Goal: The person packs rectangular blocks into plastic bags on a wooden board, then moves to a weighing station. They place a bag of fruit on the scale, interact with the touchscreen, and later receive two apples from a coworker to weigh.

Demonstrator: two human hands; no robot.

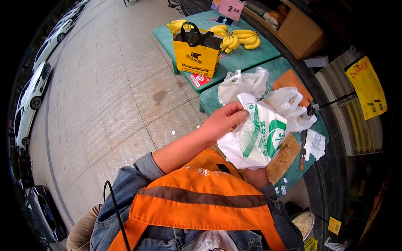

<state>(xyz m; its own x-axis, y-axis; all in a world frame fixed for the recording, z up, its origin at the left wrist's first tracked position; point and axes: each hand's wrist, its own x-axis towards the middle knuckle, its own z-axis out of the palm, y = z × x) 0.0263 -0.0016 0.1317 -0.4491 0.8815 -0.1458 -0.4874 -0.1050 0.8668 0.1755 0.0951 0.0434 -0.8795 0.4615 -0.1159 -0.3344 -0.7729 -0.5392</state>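
Observation:
My left hand (227, 120) pinches the upper left edge of a white plastic bag with green print (263, 135) between thumb and fingers. The bag hangs in front of my orange apron. My right forearm reaches under the bag's lower edge, and the bag hides my right hand. Beyond it, a knotted white plastic bag (243, 84) and another white plastic bag (290, 106) lie on a green table (210, 98). A wooden board (284, 158) is at the table's near side. Right of it lies a wooden-handled knife (302, 150) beside a crumpled printed bag (315, 143).
A yellow shopping bag (198, 58) and bunches of bananas (248, 38) stand on a second green table (267, 55). An orange-brown sheet (292, 86) lies behind the bags. At the lower right is a bowl of pale shreds (304, 223). Parked cars (33, 100) line the far left.

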